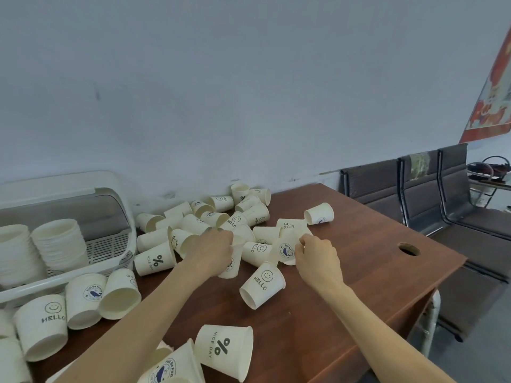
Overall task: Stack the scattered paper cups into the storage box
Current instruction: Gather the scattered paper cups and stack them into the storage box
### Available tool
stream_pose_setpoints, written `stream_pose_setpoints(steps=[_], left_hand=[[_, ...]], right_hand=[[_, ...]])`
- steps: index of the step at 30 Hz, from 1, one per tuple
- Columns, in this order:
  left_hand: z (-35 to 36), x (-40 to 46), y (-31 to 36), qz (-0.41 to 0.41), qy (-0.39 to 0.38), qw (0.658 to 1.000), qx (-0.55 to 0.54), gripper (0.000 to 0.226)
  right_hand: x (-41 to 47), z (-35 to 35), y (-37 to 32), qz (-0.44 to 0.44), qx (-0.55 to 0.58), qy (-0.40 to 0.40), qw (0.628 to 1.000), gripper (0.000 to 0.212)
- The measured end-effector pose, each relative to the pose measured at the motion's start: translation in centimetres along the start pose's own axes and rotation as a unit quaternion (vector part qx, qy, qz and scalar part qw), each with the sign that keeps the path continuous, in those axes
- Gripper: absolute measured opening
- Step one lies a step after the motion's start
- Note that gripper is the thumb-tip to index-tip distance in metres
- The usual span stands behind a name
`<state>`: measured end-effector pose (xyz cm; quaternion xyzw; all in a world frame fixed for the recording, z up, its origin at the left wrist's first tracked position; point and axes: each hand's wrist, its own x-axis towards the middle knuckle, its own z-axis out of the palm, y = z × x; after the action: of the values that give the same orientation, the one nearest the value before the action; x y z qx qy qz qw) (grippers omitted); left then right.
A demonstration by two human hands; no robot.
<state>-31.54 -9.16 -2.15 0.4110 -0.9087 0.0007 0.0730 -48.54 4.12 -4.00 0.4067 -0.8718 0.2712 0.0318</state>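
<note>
Paper cups (215,219) lay scattered across the middle of the brown table (359,286), most on their sides. The left hand (214,251) curled its fingers round one cup (231,268); the right hand (318,257) pinched the rim of a whale-printed cup (284,248). At far left, the storage box (110,244) held two stacks (59,241).

Place: we take this for an office or waiting room, plain and sparsely furnished.
Desk (359,272): we see brown wood laminate with a round cable hole (408,249), as office desks have.
Seating: we note a row of linked waiting chairs (414,194) along the wall.
Walls: we see bare pale paint and one red poster (492,100).
</note>
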Motion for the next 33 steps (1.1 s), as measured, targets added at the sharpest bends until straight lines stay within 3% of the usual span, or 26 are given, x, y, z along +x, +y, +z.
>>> stream_pose_setpoints(steps=[19,33], left_hand=[[-4.1,-6.3,-3.6,-0.023,0.115,0.993,-0.013,0.02],[-5.8,-10.7,-4.0,-0.126,0.204,0.97,-0.027,0.017]], right_hand=[[-2.5,-1.6,-8.6,-0.17,0.008,0.031,0.985,0.018],[-4.0,-3.0,-13.5,-0.299,0.047,0.023,0.953,0.017]])
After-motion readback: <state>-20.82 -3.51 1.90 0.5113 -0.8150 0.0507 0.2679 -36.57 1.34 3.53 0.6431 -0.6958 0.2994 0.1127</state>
